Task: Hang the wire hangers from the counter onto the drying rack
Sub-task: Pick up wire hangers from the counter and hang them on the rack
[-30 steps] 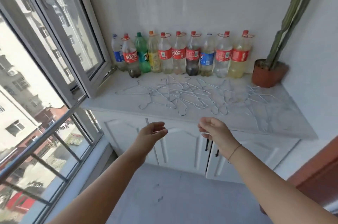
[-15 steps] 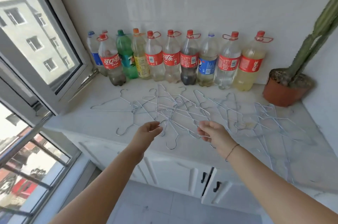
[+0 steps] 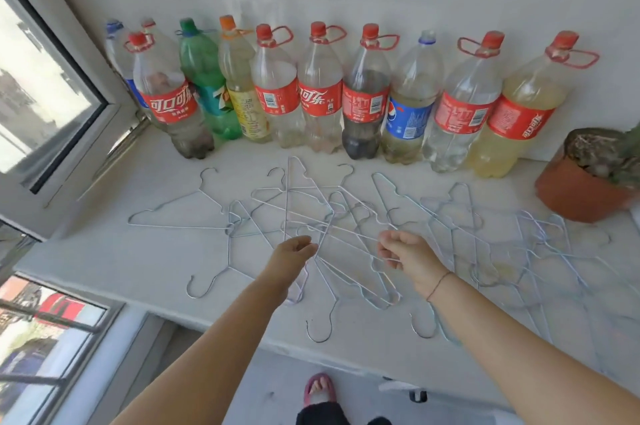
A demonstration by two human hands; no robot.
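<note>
Wire hangers (image 3: pixel 287 196): heap lay flat on counter (image 3: pixel 104 251), middle to front edge. Bottles (image 3: pixel 320 95): row stood along back edge. Left hand (image 3: pixel 294 253): over heap, fingers loosely curled, empty. Right hand (image 3: pixel 410 256): fingers curled at a wire; grip unclear.

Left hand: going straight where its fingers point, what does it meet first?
Likely the tangled wire hangers on the counter: the left hand points forward and down at crossed wires just past its fingertips. Depth is unclear, so it may already touch one.
</note>
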